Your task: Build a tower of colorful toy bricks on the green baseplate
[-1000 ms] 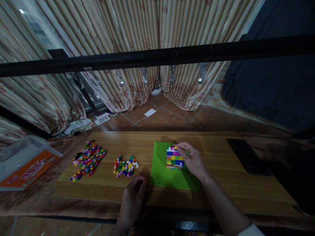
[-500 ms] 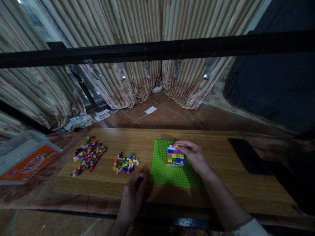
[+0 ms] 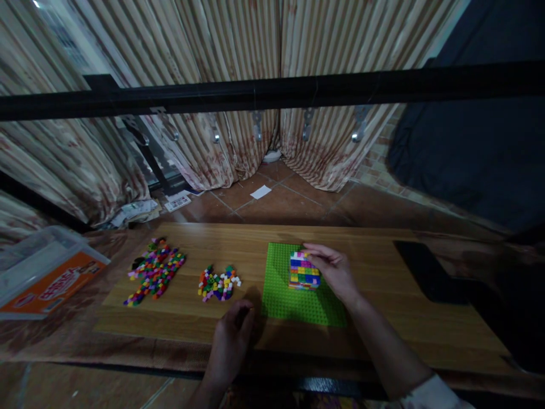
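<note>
A green baseplate [image 3: 293, 304] lies on the wooden board, and a multicoloured block of small bricks [image 3: 304, 271] stands on its far part. My right hand [image 3: 332, 271] rests against the block's right side, with the fingers curled over its top edge. My left hand [image 3: 232, 339] sits near the board's front edge, just left of the baseplate. Its fingers are curled in, and what they hold, if anything, is hidden. A small heap of loose coloured bricks [image 3: 218, 283] lies left of the baseplate, and a larger heap [image 3: 154, 271] lies further left.
A clear plastic box with an orange label [image 3: 40, 276] sits at the far left. A dark flat object [image 3: 426, 271] lies on the board's right end. A black bar [image 3: 272, 91] crosses the view above. Striped curtains and a tiled floor lie beyond.
The view has shifted slightly. My right hand stays on the block, its fingers a little further over the top. My left hand has barely moved.
</note>
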`<state>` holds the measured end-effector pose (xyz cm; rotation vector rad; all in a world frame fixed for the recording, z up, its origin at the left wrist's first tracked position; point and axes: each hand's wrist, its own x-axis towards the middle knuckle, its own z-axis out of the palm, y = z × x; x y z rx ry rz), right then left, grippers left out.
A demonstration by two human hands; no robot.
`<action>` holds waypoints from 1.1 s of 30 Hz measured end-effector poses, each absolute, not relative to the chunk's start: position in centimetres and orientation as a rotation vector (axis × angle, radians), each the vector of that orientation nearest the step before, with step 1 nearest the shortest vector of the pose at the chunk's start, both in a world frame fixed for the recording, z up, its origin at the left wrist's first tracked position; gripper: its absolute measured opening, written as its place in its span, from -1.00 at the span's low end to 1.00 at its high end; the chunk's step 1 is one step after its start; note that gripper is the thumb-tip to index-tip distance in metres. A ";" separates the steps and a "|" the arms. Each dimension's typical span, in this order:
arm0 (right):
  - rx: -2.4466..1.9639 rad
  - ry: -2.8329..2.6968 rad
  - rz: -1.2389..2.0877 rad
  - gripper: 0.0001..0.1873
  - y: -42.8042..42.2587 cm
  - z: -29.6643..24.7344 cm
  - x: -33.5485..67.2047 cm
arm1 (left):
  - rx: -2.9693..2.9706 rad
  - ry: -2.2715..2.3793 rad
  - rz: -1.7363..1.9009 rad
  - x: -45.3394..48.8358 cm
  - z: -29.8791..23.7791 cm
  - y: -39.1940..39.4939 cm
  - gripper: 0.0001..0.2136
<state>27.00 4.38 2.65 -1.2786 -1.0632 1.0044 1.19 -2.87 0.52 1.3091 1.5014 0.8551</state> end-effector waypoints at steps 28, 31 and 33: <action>-1.281 -1.595 0.980 -0.71 -6.2 5.3 18.9 | 0.919 0.978 1.006 3.7 6.0 -4.3 -0.64; -1.271 -1.619 1.058 -0.73 -6.3 4.2 18.0 | 0.899 1.007 0.987 3.1 5.4 -4.9 -0.60; -1.281 -1.631 1.093 -0.74 -6.0 3.5 17.3 | 0.879 1.037 0.985 2.5 4.7 -5.1 -0.59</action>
